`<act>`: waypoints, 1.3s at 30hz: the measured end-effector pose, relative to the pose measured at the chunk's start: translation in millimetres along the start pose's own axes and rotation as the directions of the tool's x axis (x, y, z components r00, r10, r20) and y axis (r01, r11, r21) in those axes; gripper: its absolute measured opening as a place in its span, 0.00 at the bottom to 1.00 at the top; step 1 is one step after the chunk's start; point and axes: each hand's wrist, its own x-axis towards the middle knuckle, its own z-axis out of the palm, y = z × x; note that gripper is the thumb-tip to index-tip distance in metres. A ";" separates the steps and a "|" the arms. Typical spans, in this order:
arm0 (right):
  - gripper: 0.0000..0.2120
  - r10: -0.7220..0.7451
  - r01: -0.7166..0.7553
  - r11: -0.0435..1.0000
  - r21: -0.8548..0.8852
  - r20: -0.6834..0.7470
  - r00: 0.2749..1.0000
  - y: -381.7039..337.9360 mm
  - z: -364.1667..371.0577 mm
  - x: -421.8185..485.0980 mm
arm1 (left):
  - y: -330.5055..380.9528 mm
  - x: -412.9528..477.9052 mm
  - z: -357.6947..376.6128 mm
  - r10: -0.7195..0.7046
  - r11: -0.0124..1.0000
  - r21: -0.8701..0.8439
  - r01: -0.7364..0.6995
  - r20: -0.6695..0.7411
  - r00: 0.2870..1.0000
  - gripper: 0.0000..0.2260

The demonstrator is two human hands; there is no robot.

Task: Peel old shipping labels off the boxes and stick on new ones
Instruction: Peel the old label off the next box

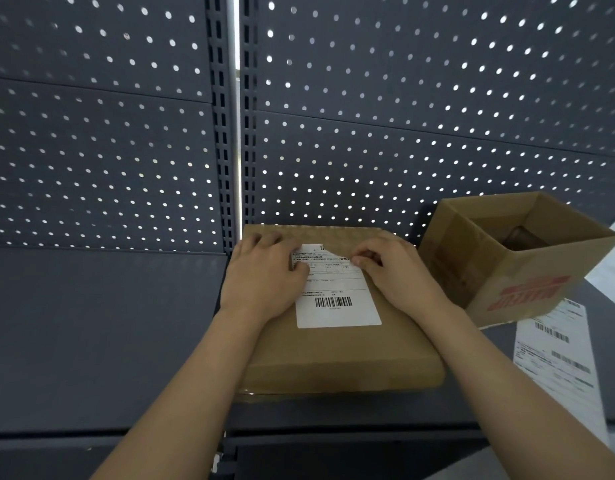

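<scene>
On the dark shelf (91, 341) lies a closed flat box (340, 355). Left side of box: left hand (264, 282) rests on top, fingers loosely bent, thumb pressing the white label (337, 306) stuck at box centre. Right side: right hand (399, 271), fingers together, pinches the label's torn upper edge. Right of box: open carton (527, 271), label sheet (555, 351).

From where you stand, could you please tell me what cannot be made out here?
Head view, label: top corners covered by the left hand and right hand; print too small to read.
Head view, open box: contents dim behind its walls.
Head view, paper sheet: blurred, top end behind the open box.
</scene>
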 end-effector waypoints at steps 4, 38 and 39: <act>0.05 -0.008 0.011 0.994 -0.110 0.032 0.999 -4.6 -0.3 7.3 | -1.1 1.1 0.8 0.007 1.000 -0.007 -0.007 0.006 1.000 0.19; 0.06 -0.056 0.054 0.996 -0.064 -0.022 0.998 -8.7 -7.8 -17.5 | 2.5 -0.9 -1.5 -0.010 1.000 -0.001 0.010 0.008 1.000 0.19; 0.06 -0.072 0.070 0.996 -0.064 -0.028 0.997 -10.1 -8.9 -18.7 | 2.7 -0.9 -1.8 -0.010 1.000 -0.002 0.010 0.010 1.000 0.19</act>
